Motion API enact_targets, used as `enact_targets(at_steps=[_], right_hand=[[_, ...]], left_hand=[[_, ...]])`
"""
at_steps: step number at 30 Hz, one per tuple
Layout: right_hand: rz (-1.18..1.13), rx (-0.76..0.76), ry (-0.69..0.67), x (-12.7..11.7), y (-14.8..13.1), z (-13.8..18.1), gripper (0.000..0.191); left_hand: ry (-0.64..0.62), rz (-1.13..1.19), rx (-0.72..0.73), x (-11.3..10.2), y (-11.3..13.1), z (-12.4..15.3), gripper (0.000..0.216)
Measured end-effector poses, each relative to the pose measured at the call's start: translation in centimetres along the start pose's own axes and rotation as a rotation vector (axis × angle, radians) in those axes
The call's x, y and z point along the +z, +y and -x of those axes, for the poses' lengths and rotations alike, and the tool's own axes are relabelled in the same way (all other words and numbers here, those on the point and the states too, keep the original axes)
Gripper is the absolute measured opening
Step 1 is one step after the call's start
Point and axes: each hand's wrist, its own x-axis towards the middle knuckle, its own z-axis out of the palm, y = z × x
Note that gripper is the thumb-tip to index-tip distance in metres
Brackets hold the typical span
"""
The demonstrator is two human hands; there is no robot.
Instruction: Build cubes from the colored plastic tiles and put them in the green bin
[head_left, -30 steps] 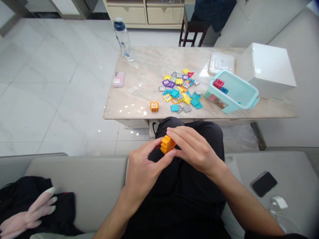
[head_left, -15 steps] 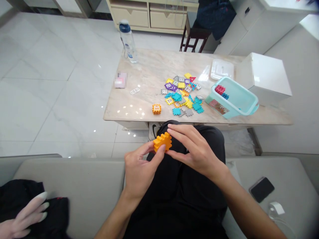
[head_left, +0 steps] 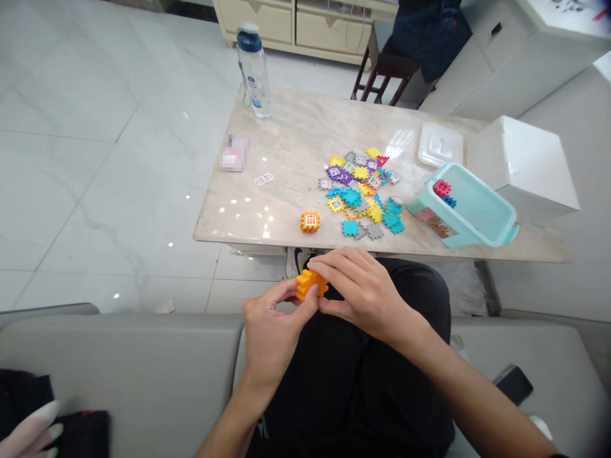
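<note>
An orange toothed block piece (head_left: 309,283) is held above my lap between both hands. My left hand (head_left: 273,329) pinches its near side with thumb and fingertips. My right hand (head_left: 365,292) closes over its right side, fingers curled on top. On the marble table (head_left: 267,165) ahead stands a finished orange cube (head_left: 310,221), with a pile of several coloured flat pieces (head_left: 365,194) to its right. A teal tub (head_left: 470,210) with red and blue pieces inside sits further right.
A water bottle (head_left: 254,70) stands at the table's far left corner. A clear lid (head_left: 440,144) and a white box (head_left: 522,162) lie at the far right. A phone (head_left: 514,383) rests on the grey sofa beside my leg. Dark clothing (head_left: 71,432) lies at the lower left.
My head has tilted, so the table sits lower in view. Both hands have turned the orange piece and closed more tightly on it, a little lower than before.
</note>
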Motion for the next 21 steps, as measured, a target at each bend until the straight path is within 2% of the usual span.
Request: enact_targets(at_steps=[5, 9, 12, 15, 18, 21], right_hand=[[0.049, 0.002, -0.082, 1.5, 2.5, -1.9, 0.036], [0.131, 0.090, -0.153, 2.5, 6.8, -3.6, 0.043], [0.208, 0.237, -0.263, 3.4, 10.4, -5.1, 0.044], [0.262, 0.320, -0.383, 4.6, 12.9, -6.3, 0.039], [0.287, 0.337, -0.451, 5.8, 14.0, -7.0, 0.040], [0.291, 0.325, -0.481, 6.5, 14.3, -7.2, 0.042]], left_hand=[[-0.024, 0.107, -0.113, 0.8, -2.5, -2.7, 0.015], [0.016, 0.186, -0.179, 1.1, -4.5, -3.3, 0.034], [-0.004, 0.099, -0.086, 1.5, -5.7, -1.5, 0.034], [-0.133, -0.019, 0.076, 2.4, -6.4, 1.5, 0.036], [-0.225, -0.109, 0.182, 3.6, -6.7, 4.2, 0.044], [-0.246, -0.172, 0.255, 4.4, -6.8, 5.2, 0.052]])
